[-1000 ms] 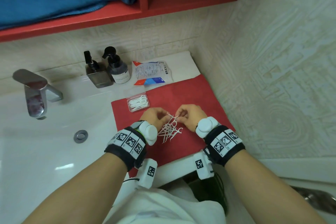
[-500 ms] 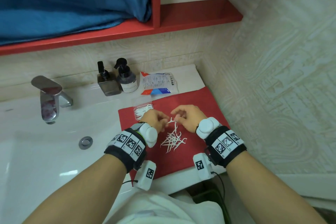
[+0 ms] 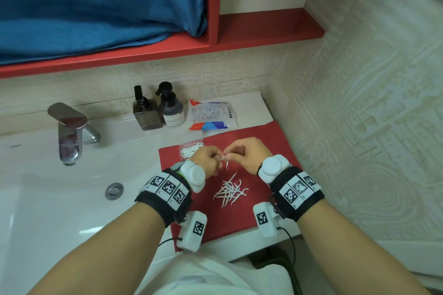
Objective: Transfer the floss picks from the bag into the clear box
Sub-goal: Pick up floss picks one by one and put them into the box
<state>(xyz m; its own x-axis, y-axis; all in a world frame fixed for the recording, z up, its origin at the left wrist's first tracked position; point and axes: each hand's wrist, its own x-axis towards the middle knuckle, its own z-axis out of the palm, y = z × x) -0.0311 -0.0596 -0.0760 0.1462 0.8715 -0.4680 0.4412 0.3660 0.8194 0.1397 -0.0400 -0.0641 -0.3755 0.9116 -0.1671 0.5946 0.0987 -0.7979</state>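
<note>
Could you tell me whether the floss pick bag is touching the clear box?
Apart. The head view shows a strip of white counter between the bag by the wall and the clear box nearer the hands.

White floss picks (image 3: 230,191) lie on a red mat (image 3: 268,136) between the hands. Both wrists wear black bands with black-and-white square markers. Beyond the hands sit a white, red and blue bag (image 3: 212,114), two dark bottles, a red shelf (image 3: 268,26) and a blue towel (image 3: 96,5).
</note>
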